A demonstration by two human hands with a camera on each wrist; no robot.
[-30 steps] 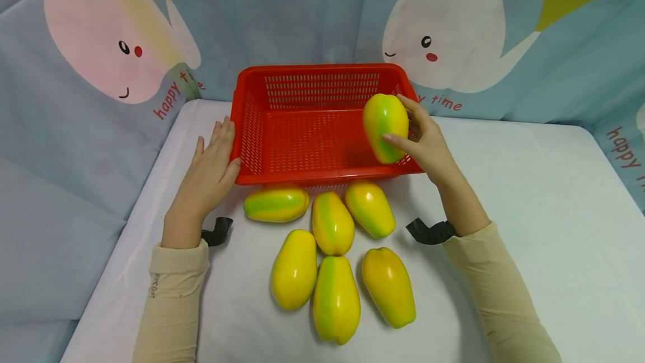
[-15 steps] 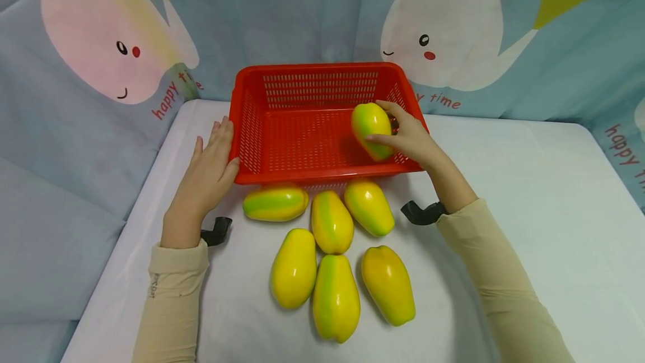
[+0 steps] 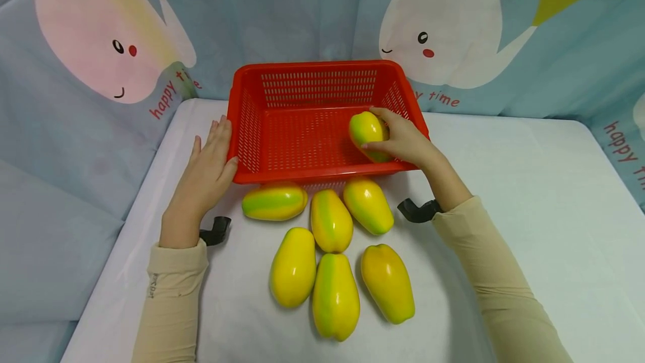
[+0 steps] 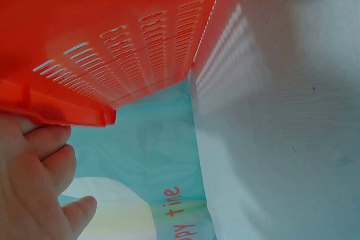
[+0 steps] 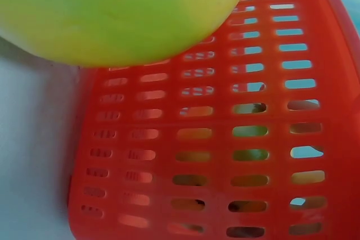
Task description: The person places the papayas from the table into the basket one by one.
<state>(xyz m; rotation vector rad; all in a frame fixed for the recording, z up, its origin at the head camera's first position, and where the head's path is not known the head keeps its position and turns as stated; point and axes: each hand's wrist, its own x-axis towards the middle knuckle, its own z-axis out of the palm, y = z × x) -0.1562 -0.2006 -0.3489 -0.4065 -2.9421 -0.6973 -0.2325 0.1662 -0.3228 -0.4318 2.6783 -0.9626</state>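
In the head view a red slotted plastic basket (image 3: 302, 133) stands at the back of the table. My right hand (image 3: 403, 139) reaches over its right side and grips a yellow-green papaya (image 3: 364, 126) low inside, thumb on the near side and fingers behind. In the right wrist view, parts of a green and yellow shape show through the slots of the basket wall (image 5: 219, 122). My left hand (image 3: 204, 175) lies with straight fingers along the basket's left rim. The left wrist view has this hand's fingers (image 4: 59, 167) at the rim's edge.
Several papayas lie on the white-covered table (image 3: 514, 228) in front of the basket, among them a sideways papaya (image 3: 274, 201) and a front papaya (image 3: 336, 298). A blue curtain (image 3: 312, 15) with whale prints hangs right behind the basket.
My right hand has moved left and down, carrying the papaya from above the basket's right side to low inside it. My left hand stays at the left rim.
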